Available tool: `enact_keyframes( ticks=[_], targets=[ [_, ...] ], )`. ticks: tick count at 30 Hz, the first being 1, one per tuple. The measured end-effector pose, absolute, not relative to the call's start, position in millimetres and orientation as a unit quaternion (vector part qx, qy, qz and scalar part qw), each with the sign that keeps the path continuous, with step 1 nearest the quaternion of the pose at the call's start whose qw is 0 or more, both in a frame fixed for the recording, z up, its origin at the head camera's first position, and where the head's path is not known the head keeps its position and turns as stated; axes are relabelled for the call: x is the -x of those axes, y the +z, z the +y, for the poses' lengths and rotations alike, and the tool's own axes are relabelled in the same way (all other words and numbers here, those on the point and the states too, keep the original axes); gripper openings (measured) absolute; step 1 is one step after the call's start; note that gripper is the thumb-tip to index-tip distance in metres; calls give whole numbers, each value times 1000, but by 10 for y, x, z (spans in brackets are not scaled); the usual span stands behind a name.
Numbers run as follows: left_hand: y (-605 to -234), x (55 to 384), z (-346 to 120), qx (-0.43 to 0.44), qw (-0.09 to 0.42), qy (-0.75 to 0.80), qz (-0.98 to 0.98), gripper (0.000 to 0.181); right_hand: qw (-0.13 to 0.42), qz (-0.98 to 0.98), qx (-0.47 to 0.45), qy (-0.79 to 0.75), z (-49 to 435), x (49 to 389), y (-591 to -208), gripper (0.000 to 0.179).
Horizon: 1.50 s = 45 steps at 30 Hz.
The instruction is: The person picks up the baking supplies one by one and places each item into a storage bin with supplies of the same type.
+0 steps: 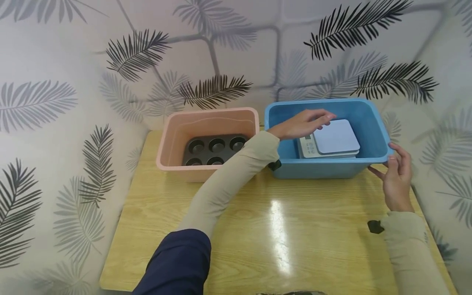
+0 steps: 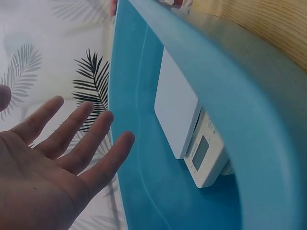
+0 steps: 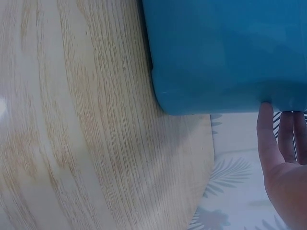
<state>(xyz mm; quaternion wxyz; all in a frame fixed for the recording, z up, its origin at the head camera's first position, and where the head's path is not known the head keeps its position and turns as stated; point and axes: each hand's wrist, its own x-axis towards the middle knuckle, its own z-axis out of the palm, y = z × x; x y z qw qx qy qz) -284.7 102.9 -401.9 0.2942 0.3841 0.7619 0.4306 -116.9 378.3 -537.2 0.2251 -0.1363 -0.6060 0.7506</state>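
A blue plastic bin [image 1: 313, 170] stands at the back right of the table. Inside it lies a white kitchen scale [image 1: 337, 137] with a small display, a flat square top and a row of buttons. My left hand [image 1: 304, 123] hovers over the bin, fingers spread and palm empty in the left wrist view. My right hand [image 1: 398, 176] holds the bin's front right corner, its fingers at the end wall and rim and one digit reaching along the front. In the right wrist view one fingertip [image 3: 266, 112] touches the blue wall.
A pink bin [image 1: 173, 169] stands left of the blue one, with a dark muffin tin [image 1: 200, 147] inside. My left forearm crosses in front of its right corner. Leaf-patterned wall covering [image 1: 236, 61] rises behind and beside the wooden table [image 1: 236, 229].
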Motion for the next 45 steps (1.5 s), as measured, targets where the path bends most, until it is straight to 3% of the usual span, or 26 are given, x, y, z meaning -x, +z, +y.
enact_keyframes(
  ticks=[23, 26, 33, 45],
  targets=[
    [-4036, 2607, 670, -392, 253, 466, 752, 47, 207, -636, 147, 729, 3864, 1139, -5307, 45],
    [-4032, 2579, 577, -382, 252, 471, 754, 47, 247, -689, 170, 660, 3844, 1136, -5288, 42],
    [-4074, 2500, 343, -325, 247, 518, 752, 48, 423, -692, 203, 548, 3589, 1149, -5105, 38],
    [-4085, 2342, 42, -310, 189, 532, 765, 49, 497, -695, 133, 502, 3205, 1146, -4656, 52]
  ],
)
